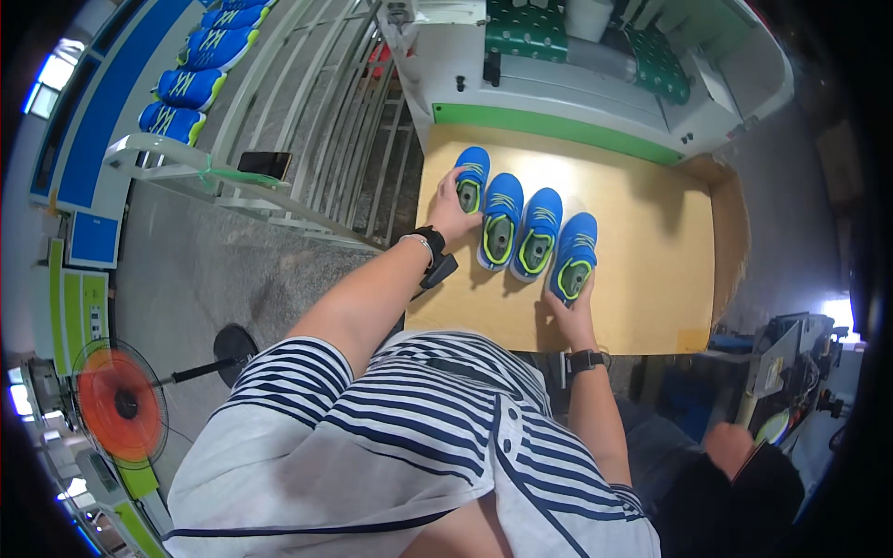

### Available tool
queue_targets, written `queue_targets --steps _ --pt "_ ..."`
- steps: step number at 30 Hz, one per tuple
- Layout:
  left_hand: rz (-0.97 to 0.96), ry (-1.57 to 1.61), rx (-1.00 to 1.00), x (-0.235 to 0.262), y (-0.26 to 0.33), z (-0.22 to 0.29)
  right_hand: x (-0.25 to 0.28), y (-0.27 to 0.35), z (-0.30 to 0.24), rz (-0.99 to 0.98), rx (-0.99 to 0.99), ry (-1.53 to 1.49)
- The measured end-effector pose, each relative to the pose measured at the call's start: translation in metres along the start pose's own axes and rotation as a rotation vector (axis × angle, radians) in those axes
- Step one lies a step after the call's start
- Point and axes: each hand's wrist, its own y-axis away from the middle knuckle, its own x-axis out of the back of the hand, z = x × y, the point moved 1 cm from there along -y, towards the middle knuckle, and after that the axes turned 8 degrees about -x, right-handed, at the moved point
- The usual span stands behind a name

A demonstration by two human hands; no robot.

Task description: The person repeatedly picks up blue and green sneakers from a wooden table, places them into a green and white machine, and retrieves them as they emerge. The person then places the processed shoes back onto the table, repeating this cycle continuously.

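Several blue sneakers with lime-green laces and collars stand in a slanting row on a tan board, toes pointing away from me. My left hand (pixel 451 209) is closed round the side and heel of the leftmost sneaker (pixel 474 165). At the right end of the row, my right hand (pixel 574 321) grips the heel of the rightmost sneaker (pixel 579 237). Between them, a second sneaker (pixel 503 197) and a third sneaker (pixel 541 219) sit close together, with neither hand on them. Grey insoles show inside the openings.
The tan board (pixel 651 223) has a raised cardboard edge (pixel 732 228) at right. Behind it stands a white machine with green perforated plates (pixel 526 30). Left are a metal rack (pixel 326 102), a dark phone (pixel 264 166), more blue sneakers (pixel 191 88) and a fan (pixel 124 402). Another person's hand (pixel 728 448) shows lower right.
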Motion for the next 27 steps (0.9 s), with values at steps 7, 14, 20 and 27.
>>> queue_targets --steps 7,14,20,27 --pt "-0.012 0.01 -0.093 -0.007 0.001 0.003 0.004 0.007 -0.015 0.004 -0.058 -0.073" --pt "0.027 -0.038 -0.064 -0.004 0.004 0.001 0.002 -0.003 0.007 0.015 0.006 -0.006" --pt "-0.005 -0.049 -0.102 -0.005 0.003 -0.001 0.041 -0.021 -0.007 0.124 -0.132 -0.262" --pt "-0.036 -0.051 -0.088 -0.001 0.004 0.003 0.089 -0.058 -0.019 0.898 -0.118 0.281"
